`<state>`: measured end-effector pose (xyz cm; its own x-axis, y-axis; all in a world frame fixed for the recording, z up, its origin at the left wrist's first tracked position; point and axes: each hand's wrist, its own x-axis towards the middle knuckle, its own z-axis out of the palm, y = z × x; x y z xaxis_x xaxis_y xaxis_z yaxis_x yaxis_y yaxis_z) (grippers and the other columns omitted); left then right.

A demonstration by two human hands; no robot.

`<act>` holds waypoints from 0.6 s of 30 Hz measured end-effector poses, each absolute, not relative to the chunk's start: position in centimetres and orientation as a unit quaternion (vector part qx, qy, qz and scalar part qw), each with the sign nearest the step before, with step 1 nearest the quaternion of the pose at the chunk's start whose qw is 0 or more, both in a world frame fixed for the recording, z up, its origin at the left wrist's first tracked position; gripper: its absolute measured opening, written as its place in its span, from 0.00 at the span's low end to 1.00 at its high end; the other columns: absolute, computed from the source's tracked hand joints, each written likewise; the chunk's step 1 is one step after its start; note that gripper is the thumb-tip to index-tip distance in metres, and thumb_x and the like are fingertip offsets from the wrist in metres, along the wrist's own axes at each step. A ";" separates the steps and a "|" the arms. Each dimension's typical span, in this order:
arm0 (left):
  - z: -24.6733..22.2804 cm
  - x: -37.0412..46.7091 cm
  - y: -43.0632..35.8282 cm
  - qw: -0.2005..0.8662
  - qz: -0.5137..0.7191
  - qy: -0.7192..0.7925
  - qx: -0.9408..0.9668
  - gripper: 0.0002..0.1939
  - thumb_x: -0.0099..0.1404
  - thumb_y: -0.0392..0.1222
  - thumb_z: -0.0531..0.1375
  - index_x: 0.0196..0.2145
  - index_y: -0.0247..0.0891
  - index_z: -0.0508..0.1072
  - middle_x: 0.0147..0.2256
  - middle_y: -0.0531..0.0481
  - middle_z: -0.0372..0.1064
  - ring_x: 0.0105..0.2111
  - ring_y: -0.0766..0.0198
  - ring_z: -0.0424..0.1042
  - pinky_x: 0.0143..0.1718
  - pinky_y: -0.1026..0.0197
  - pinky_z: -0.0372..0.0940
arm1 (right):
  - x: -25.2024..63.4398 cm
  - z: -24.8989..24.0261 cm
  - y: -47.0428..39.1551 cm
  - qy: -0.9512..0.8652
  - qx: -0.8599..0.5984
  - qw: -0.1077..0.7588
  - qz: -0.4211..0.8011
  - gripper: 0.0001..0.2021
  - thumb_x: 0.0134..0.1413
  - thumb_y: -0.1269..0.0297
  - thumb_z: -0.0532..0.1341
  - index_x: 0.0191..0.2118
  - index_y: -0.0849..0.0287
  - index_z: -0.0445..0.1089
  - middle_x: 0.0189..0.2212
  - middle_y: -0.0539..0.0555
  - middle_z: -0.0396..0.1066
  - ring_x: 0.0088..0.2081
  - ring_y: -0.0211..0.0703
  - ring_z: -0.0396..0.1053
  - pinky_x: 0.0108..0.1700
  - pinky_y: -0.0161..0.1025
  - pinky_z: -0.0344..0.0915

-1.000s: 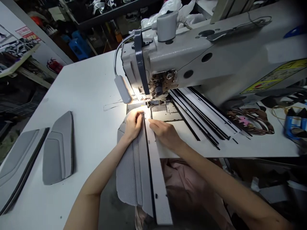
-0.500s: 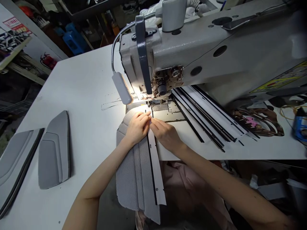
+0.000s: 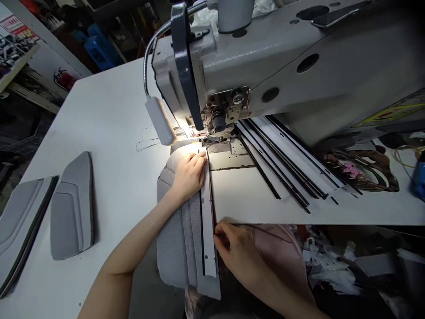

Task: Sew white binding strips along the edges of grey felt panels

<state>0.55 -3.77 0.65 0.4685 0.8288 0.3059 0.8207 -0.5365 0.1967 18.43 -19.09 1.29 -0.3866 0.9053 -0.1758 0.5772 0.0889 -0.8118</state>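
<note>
A grey padded fabric panel (image 3: 172,239) hangs over the table's front edge, its top end under the sewing machine's presser foot (image 3: 203,142). Along its right side lies a white strip (image 3: 208,230) with a black edging and small holes. My left hand (image 3: 190,175) presses on panel and strip just below the foot, fingers bent and close together. Lower down, my right hand (image 3: 237,248) has its thumb and forefinger at the right edge of the panel and strip, in a pinch. What exactly lies between those fingertips is partly hidden.
The sewing machine (image 3: 272,57) fills the upper right, with a lit lamp (image 3: 160,120) at its head. Several black-edged white strips (image 3: 282,159) lie under its arm. Two finished-looking grey panels (image 3: 73,208) (image 3: 23,217) rest at left on the white table (image 3: 116,119).
My right hand has left its place beside the left hand and moved down along the strip to below the table edge. My left hand stays near the presser foot. The view has shifted slightly.
</note>
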 end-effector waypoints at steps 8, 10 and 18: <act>0.4 0.3 -1.4 -0.026 0.192 0.461 0.866 0.10 0.71 0.35 0.49 0.42 0.36 0.70 0.49 0.39 0.73 0.48 0.52 0.71 0.50 0.50 0.67 | 18.6 1.2 -17.3 -0.598 -0.507 0.227 0.578 0.08 0.64 0.69 0.52 0.32 0.56 0.59 0.26 0.47 0.66 0.21 0.36 0.71 0.18 0.30 0.58; 0.4 0.3 -1.3 -0.028 0.197 0.463 0.864 0.10 0.72 0.35 0.49 0.41 0.35 0.71 0.47 0.39 0.73 0.47 0.53 0.71 0.49 0.51 0.68 | 18.5 1.2 -17.0 -0.589 -0.507 0.231 0.585 0.08 0.65 0.67 0.52 0.32 0.56 0.60 0.26 0.47 0.66 0.21 0.36 0.71 0.18 0.30 0.57; 1.1 1.0 -8.2 0.004 0.250 0.456 0.854 0.15 0.70 0.32 0.52 0.52 0.33 0.70 0.52 0.39 0.72 0.50 0.53 0.69 0.52 0.49 0.69 | 18.4 0.3 -19.0 -0.634 -0.513 0.293 0.499 0.04 0.58 0.71 0.58 0.32 0.57 0.62 0.24 0.47 0.66 0.23 0.36 0.66 0.27 0.33 0.60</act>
<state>1.00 -8.22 1.13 0.4588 0.7814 0.4230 0.7772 -0.5836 0.2351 18.36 -19.04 0.28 -0.3019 0.9431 -0.1397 0.3582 -0.0236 -0.9333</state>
